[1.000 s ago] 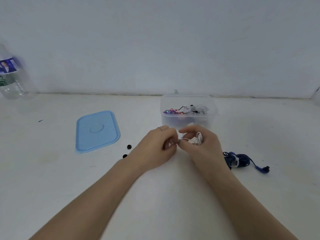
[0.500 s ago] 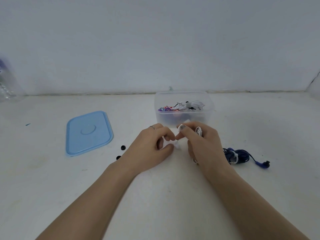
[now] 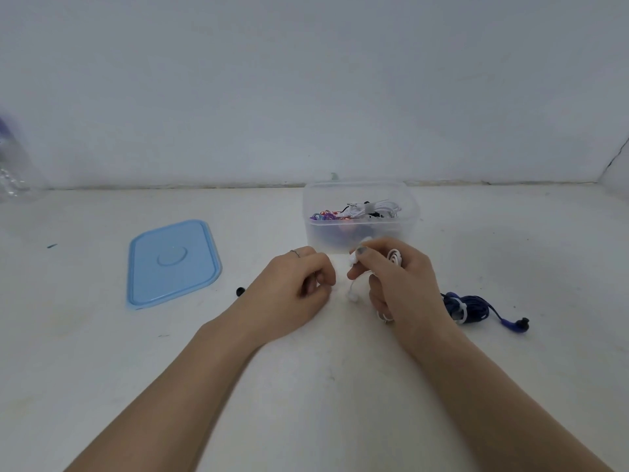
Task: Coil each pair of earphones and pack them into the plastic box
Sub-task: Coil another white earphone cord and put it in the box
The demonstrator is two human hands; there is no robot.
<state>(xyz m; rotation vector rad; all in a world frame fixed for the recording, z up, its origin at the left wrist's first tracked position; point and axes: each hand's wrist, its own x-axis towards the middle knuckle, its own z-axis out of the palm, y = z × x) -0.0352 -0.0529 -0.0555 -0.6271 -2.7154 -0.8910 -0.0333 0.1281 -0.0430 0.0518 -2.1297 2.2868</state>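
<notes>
My right hand (image 3: 394, 281) grips a coil of white earphones (image 3: 394, 257), wound round its fingers, with a white earbud hanging below at the thumb. My left hand (image 3: 299, 284) sits just left of it with fingers curled; whether it pinches the thin white cord is too small to tell. Behind both hands stands the clear plastic box (image 3: 360, 229), holding a coiled white pair and a multicoloured pair. A coiled dark blue pair of earphones (image 3: 473, 308) lies on the table right of my right wrist.
The light blue lid (image 3: 172, 262) lies flat to the left. Small black ear tips (image 3: 240, 291) rest near its right edge. A clear bottle (image 3: 13, 172) stands blurred at the far left. The wall runs close behind the box.
My hands have drawn slightly apart and the right hand has turned, showing the white coil on its fingers. The view has shifted, so the bottle slid toward the left edge.
</notes>
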